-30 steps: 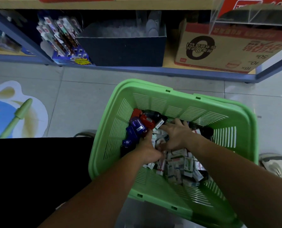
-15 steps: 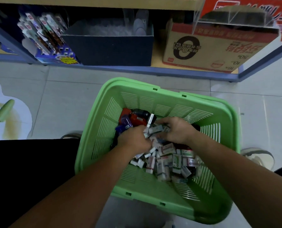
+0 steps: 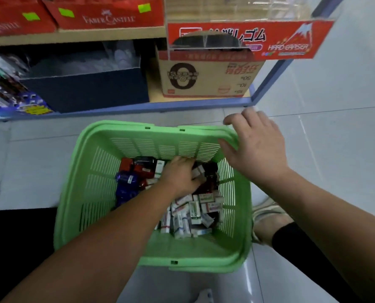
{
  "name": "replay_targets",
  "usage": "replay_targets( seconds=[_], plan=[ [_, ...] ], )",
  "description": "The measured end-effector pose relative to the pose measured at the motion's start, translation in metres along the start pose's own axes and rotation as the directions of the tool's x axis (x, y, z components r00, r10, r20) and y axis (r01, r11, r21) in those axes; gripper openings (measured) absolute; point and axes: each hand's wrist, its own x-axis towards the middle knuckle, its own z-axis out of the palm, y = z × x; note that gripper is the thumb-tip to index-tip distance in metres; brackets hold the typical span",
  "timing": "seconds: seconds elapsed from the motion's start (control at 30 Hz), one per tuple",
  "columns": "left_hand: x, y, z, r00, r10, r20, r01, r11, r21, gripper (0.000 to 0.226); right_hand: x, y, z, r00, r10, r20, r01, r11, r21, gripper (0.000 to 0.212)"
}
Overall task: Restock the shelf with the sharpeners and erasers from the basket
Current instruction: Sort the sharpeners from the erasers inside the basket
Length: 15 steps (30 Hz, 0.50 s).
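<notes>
While left grip [image 3: 180,174] reaches into green slotted plastic basket [image 3: 90,171], fingers curl round few small white boxed erasers [image 3: 187,212] at far side of pile. Right grip [image 3: 255,145] released, fingers spread, above basket's far right corner; contact with rim unclear. Red, blue and black plastic sharpeners [image 3: 128,178] lie at basket's far left. Basket sits on pale tiled floor [image 3: 40,154] before blue-edged shelf [image 3: 138,107] holding dark blue box [image 3: 83,90] and brown cardboard carton [image 3: 206,77].

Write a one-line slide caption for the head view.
Left hand is down among eraser boxes in the green basket; right hand, fingers spread, is at its far right corner.
</notes>
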Motion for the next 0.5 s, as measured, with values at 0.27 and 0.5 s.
replay_targets(
  seconds=[0.27, 0.5],
  plan=[
    [0.002, -0.002, 0.004, 0.999, -0.032, 0.032, 0.032, 0.999, -0.007, 0.056, -0.011, 0.018, 0.033, 0.744, 0.409, 0.528, -0.627, 0.699, 0.344, 0.035],
    [-0.006, 0.037, -0.003, 0.988, 0.057, 0.145, -0.043, 0.994, -0.101, 0.06, 0.009, 0.03, 0.028, 0.818, 0.382, 0.431, -0.564, 0.679, 0.47, 0.047]
  ],
)
